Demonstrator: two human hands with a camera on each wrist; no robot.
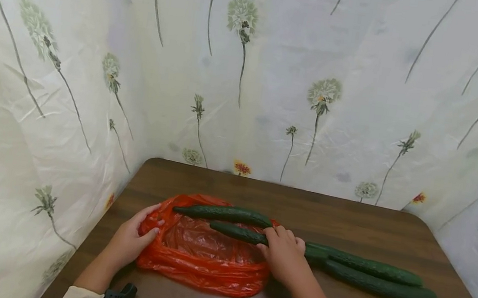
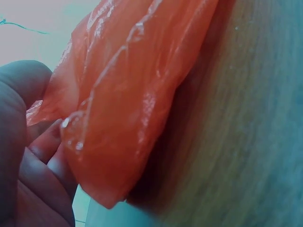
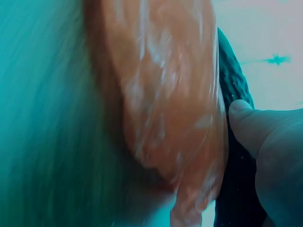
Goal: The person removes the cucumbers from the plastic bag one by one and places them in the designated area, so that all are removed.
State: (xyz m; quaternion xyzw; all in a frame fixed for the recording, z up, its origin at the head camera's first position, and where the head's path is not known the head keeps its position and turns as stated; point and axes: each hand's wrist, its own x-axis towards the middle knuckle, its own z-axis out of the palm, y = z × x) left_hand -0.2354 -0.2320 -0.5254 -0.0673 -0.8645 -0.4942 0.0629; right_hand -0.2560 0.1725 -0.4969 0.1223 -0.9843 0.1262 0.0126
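A red plastic bag [image 1: 200, 270] lies on the table with its mouth spread open. My left hand [image 1: 132, 238] holds the bag's left rim between thumb and fingers; the left wrist view shows the thin plastic [image 2: 118, 118] bunched at the fingertips. My right hand [image 1: 284, 255] grips a dark green cucumber [image 1: 234, 231], whose tip reaches over the bag's mouth. In the right wrist view the thumb presses on the cucumber [image 3: 236, 165] beside the bag. Another cucumber [image 1: 226, 213] lies along the bag's far side, its right end near my right fingers.
Two more cucumbers, an upper one [image 1: 373, 266] and a lower one [image 1: 384, 287], lie side by side right of my right hand. The dark wooden table [image 1: 339, 215] has rounded far corners. A flower-printed sheet [image 1: 273, 98] hangs behind it and along the left.
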